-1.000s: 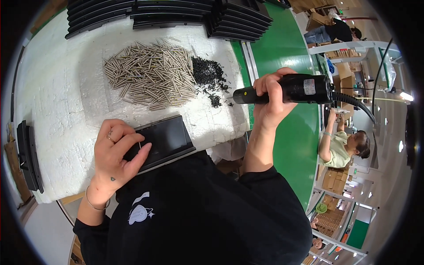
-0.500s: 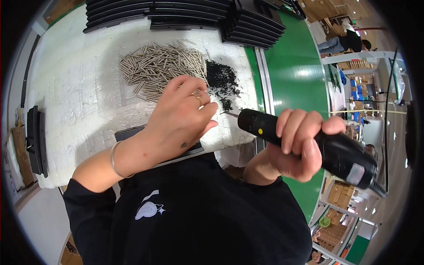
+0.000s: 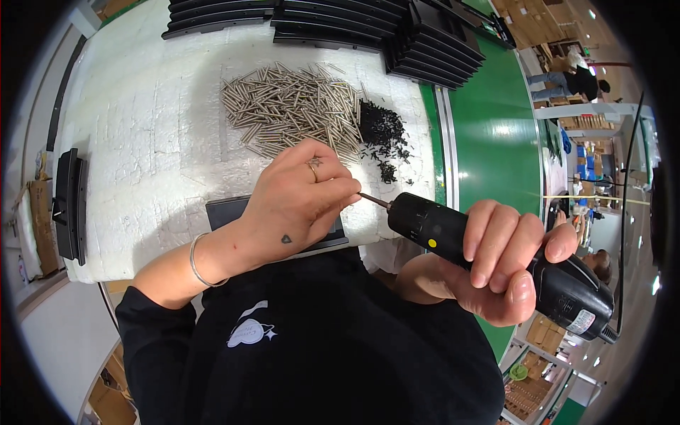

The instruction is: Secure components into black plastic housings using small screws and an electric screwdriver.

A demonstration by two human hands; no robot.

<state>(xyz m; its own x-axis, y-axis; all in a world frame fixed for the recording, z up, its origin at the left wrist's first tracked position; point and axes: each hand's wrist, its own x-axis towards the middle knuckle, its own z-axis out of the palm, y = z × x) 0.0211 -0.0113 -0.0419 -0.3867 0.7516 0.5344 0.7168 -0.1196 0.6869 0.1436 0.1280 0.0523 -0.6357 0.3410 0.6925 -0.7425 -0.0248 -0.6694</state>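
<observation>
My right hand (image 3: 499,262) is wrapped round a black electric screwdriver (image 3: 433,228), which points left and slightly up. Its thin bit (image 3: 375,201) reaches the fingertips of my left hand (image 3: 294,195). Those fingers are closed in a pinch at the tip, and whatever lies between them is hidden. Under my left hand and wrist lies a flat black piece (image 3: 230,212), mostly covered. Just beyond the hand is a heap of silvery metal pins (image 3: 290,103). Small black screws (image 3: 382,131) lie in a pile to its right.
White foam sheeting (image 3: 142,106) covers the work surface. Stacks of long black rails (image 3: 333,25) stand at the far side, with more black parts (image 3: 69,205) at the left edge. A green surface (image 3: 489,127) runs along the right. Another person (image 3: 577,83) is in the background.
My left fingers have closed into a pinch and now meet the screwdriver bit; before, a gap lay between them. The whole view has shifted, so the bench appears farther right.
</observation>
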